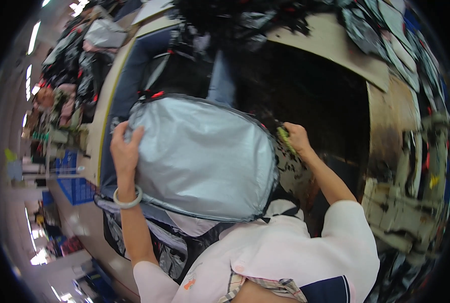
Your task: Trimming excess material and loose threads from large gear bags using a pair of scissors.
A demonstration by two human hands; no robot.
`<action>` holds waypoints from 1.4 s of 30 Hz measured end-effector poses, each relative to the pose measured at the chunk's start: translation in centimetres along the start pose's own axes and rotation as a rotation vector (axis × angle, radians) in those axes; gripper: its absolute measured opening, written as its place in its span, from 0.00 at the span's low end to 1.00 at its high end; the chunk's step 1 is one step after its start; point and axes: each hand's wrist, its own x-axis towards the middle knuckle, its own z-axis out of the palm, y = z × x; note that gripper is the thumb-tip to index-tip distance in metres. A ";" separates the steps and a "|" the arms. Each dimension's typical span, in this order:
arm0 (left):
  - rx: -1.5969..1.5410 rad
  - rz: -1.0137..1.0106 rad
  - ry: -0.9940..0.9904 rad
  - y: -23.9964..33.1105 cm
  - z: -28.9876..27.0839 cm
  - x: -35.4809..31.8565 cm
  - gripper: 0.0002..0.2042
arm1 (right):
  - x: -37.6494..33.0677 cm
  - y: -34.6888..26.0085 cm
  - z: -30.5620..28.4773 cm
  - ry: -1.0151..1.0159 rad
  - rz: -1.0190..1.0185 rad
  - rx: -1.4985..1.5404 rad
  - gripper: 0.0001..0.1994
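Silver sunshade panel point(202, 159) is lying spread on the table point(331, 38), black edging looking mostly done. Left hand point(125, 149) is pressing flat on its left edge, right hand point(296, 137) is pinching something green point(283, 136) at the right rim, so that edge seems unfinished.

A pale wooden table point(336, 40) curves around a dark cut-out at its middle. A rounded silver panel point(205, 156) edged in black lies on its near left part. Black and silver fabric pieces point(381, 30) are heaped along the far edge, and the right side is worn and stained, with more pieces point(402, 212) there.
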 end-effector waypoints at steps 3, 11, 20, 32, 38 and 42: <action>-0.051 -0.025 -0.066 -0.1 1.4 1.2 0.16 | 3.8 -1.1 -1.7 -0.021 -0.072 0.046 0.17; -0.275 -0.125 -0.073 -1.6 2.2 2.3 0.14 | 18.9 -10.5 3.2 -0.050 -0.567 -0.047 0.18; -0.356 -0.252 -0.141 -2.2 1.9 1.7 0.13 | 25.3 -15.4 6.8 -0.326 -0.787 0.040 0.18; -0.483 -0.344 -0.069 -2.4 2.0 1.9 0.14 | 26.2 -15.5 7.8 -0.254 -0.874 -0.024 0.17; -0.549 -0.402 -0.074 -3.2 1.7 1.7 0.12 | 27.6 -16.5 7.7 -0.304 -0.963 -0.036 0.16; -0.611 -0.378 -0.090 -3.7 1.3 1.3 0.11 | 28.9 -16.4 8.3 -0.343 -0.998 -0.003 0.15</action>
